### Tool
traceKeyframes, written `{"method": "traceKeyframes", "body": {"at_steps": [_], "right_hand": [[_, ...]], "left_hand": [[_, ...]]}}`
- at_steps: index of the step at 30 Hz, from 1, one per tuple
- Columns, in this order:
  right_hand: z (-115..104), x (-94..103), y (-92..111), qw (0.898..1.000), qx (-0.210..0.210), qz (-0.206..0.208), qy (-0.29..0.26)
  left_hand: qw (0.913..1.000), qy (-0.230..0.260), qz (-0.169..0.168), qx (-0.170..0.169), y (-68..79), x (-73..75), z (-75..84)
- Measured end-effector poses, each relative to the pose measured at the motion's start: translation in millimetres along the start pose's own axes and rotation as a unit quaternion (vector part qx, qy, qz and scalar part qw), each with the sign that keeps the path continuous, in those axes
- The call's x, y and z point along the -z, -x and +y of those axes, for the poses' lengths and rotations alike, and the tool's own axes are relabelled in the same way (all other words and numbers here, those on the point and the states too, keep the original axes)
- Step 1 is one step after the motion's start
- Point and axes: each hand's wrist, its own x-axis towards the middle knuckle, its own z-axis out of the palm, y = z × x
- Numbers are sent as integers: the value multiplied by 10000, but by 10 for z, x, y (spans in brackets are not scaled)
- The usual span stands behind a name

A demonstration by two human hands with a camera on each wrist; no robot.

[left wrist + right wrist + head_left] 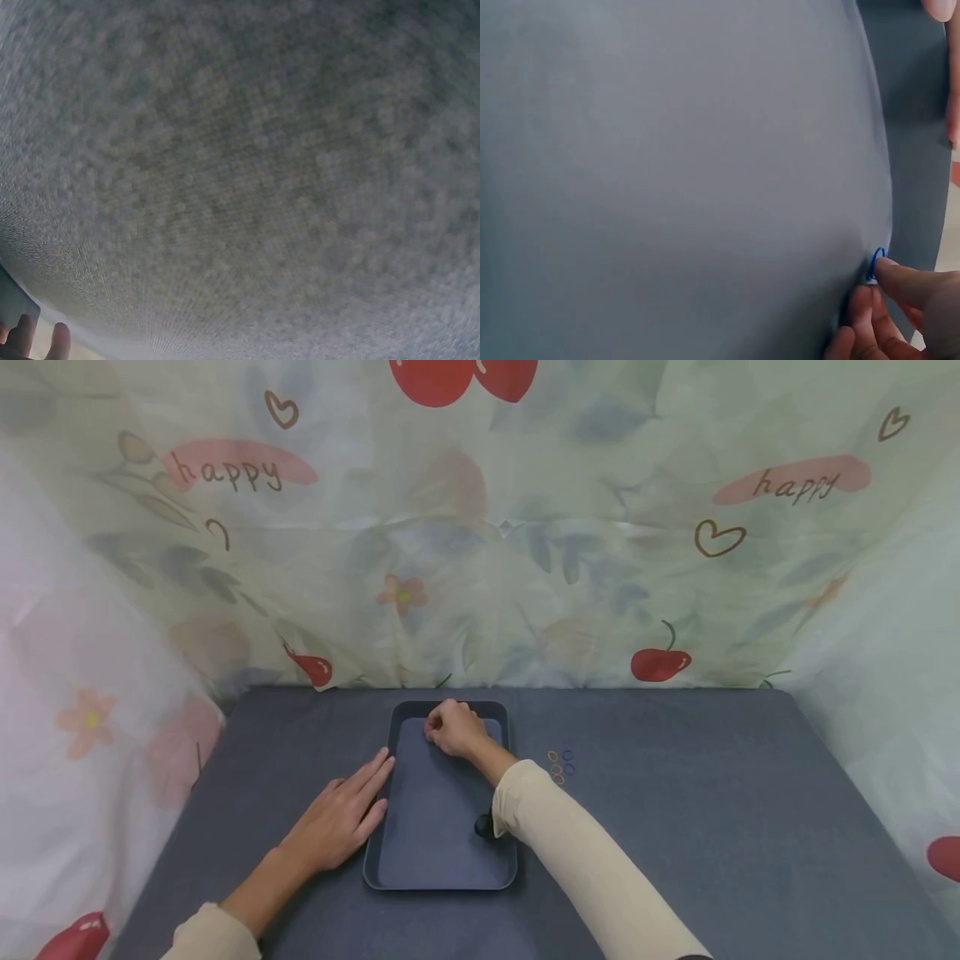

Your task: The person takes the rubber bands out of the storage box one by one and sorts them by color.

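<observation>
A dark grey rectangular tray (435, 835) lies on the table. Over its far end, my right hand (456, 728) pinches a thin blue ring (877, 262) between thumb and finger, close to the tray's inner floor. That ring shows clearly only in the right wrist view, beside the fingertips (885, 271). My left hand (341, 818) rests with straight fingers against the tray's left rim. Only a few of its fingertips (58, 342) appear in the left wrist view's lower corner.
To the right of the tray, several small yellow-orange rings (553, 757) and blue rings (567, 755) lie on the grey table (712, 810), partly beside the right forearm. A patterned cloth (480, 610) hangs behind and at both sides.
</observation>
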Motion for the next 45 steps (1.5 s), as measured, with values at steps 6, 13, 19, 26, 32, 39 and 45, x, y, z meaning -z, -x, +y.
{"method": "traceKeyframes", "body": {"at_steps": [6, 13, 19, 26, 32, 39, 45], "right_hand": [[-14, 195, 36, 9994, 245, -228, 85], [-35, 537, 149, 9977, 555, -367, -94], [61, 727, 222, 9967, 742, -336, -44], [239, 895, 381, 9954, 915, -280, 51], [422, 1080, 558, 9946, 1009, -254, 54], [665, 1181, 777, 9952, 967, -151, -64], [905, 1231, 938, 9964, 838, -32, 118]], "left_hand": [[10000, -76, 38, -11, -8, 12, 11], [9999, -108, 11, 39, -4, 35, 17], [9999, -135, 30, 23, -1, 28, 6], [9999, -140, 91, -33, 6, 6, 0], [9999, -113, 58, -8, 7, 2, -5], [9998, -169, 69, -16, 14, -5, 9], [9998, -188, 18, -2, -14, -4, 35]]}}
